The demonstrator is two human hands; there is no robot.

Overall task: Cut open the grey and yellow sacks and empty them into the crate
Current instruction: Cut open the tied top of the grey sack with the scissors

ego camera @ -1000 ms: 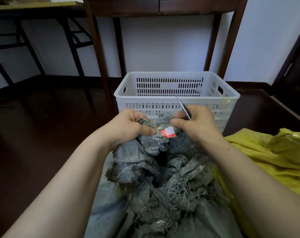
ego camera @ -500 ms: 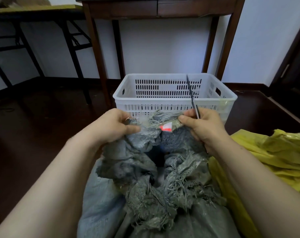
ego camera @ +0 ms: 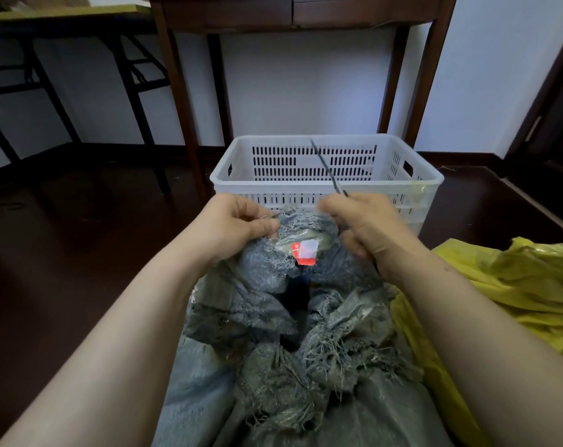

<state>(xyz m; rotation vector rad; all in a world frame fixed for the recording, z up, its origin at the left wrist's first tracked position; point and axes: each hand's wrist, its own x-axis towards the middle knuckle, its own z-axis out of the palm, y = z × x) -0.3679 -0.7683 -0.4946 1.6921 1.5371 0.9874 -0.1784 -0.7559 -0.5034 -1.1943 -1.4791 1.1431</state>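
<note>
While both hands hold up its ragged mouth, the grey woven plastic sack [ego camera: 267, 366] lies on the dark wooden floor [ego camera: 64, 253] right in front of the person, between the two bare forearms, its top edge raised just before the crate. Left hand [ego camera: 238, 225] pinches the frayed rim, thumb pressed over curled fingers [ego camera: 244, 206], tight on the weave. Right hand [ego camera: 365, 225] has its fingers curled round a thin dark metal blade [ego camera: 325, 169], which sticks up out of the fist and slants left across the crate's near wall; its thumb and forefinger meet the other side of that rim. Between the hands, a small red and white label [ego camera: 306, 253] shows on the stretched cloth, and below it a dark gap opens into the sack. Loose threads hang in tufts along the torn edge. Just behind stands the white slotted plastic crate [ego camera: 241, 183], upright on the floor. To the right, touching the grey one, the crumpled yellow plastic sack [ego camera: 515, 285]. Further back, a dark brown wooden table [ego camera: 306, 14] against the white wall [ego camera: 306, 91], and a black-legged folding table [ego camera: 64, 14] at left.
</note>
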